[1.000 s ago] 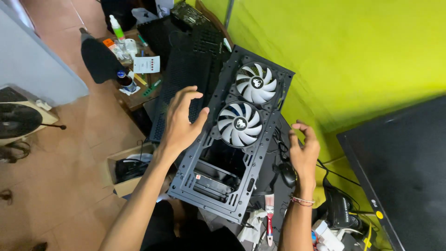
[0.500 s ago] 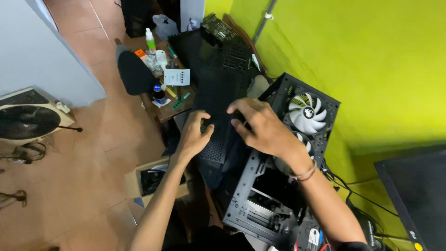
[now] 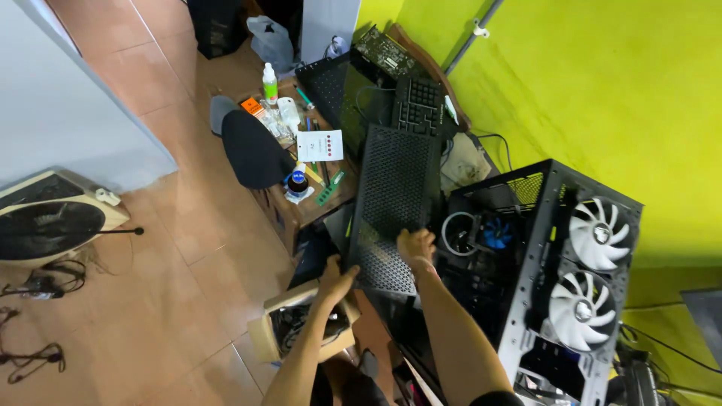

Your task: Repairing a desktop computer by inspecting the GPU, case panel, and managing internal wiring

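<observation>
A black perforated mesh side panel (image 3: pixel 395 188) is held out lengthwise over the low table, to the left of an open black computer case (image 3: pixel 496 301). My left hand (image 3: pixel 336 277) grips the panel's near left corner. My right hand (image 3: pixel 416 246) grips its near edge, close to the case. The case has two white fans (image 3: pixel 594 271) on its upper face, and a round cooler and a blue fan (image 3: pixel 489 233) show inside it.
A low wooden table (image 3: pixel 301 214) carries bottles, a white card, a keyboard (image 3: pixel 420 105) and another mesh panel. A cardboard box (image 3: pixel 289 331) with cables sits on the tiled floor by my left arm. A box fan (image 3: pixel 53 225) stands at the left, and a yellow-green wall at the right.
Both hands went from the fan side of the case to the mesh panel. They now hold it away from the case, toward the table. The view has swung left.
</observation>
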